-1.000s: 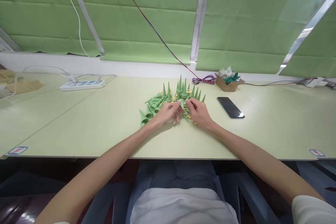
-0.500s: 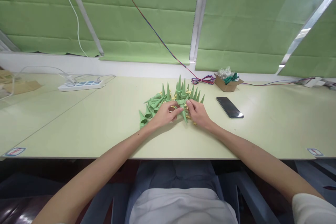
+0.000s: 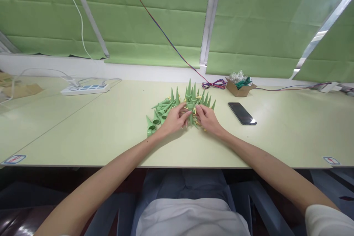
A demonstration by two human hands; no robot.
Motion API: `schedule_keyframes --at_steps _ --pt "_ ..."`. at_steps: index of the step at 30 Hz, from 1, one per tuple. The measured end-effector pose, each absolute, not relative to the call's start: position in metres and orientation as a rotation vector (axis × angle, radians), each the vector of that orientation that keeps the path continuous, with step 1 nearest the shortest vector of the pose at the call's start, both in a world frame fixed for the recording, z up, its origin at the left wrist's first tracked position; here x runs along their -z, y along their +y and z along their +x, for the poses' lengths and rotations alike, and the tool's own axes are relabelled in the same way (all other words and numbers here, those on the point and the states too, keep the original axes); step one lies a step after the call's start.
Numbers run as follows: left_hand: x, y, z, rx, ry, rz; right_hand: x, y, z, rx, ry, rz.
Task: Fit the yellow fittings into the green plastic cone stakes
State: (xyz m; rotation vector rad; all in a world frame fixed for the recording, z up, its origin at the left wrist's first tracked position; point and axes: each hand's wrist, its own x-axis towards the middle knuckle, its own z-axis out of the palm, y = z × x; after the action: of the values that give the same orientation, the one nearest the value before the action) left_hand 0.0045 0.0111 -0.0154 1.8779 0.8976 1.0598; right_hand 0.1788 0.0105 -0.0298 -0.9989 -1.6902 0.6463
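Observation:
A green plastic watering spike (image 3: pixel 190 106) stands between my two hands, its wide open end up and its tip down. My left hand (image 3: pixel 177 118) has the spike pinched between thumb and fingers. My right hand (image 3: pixel 208 118) is closed at the spike's right side, thumb against the bent fingers; whatever it pinches is too small and covered to make out. Behind the hands, several green spikes (image 3: pixel 194 93) stand upright with small yellow parts among them. More spikes (image 3: pixel 156 118) lie loose to the left, some with their hollow ends showing.
A black phone (image 3: pixel 242 113) lies to the right of my hands. Farther back are a small cardboard box (image 3: pixel 240 89) with plastic wrap in it and a coiled red-and-blue cable (image 3: pixel 217 84). A white power strip (image 3: pixel 85 89) lies at the back left of the table (image 3: pixel 91 129).
The spike in my left hand has turned from a tilt, tip toward the lower right, to nearly upright with its open end showing. My right hand has hardly moved.

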Motion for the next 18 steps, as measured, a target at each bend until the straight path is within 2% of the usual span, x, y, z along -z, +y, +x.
schedule_keyframes --at_steps 12,18 --pt "0.0144 0.0124 0.0041 -1.079 0.884 1.766 0.0331 0.0090 0.1790 -0.723 -1.769 -0.957" --pt "0.0121 0.0107 0.0017 -1.031 0.936 1.716 0.0307 0.0101 0.1832 -0.548 -1.892 -0.978"
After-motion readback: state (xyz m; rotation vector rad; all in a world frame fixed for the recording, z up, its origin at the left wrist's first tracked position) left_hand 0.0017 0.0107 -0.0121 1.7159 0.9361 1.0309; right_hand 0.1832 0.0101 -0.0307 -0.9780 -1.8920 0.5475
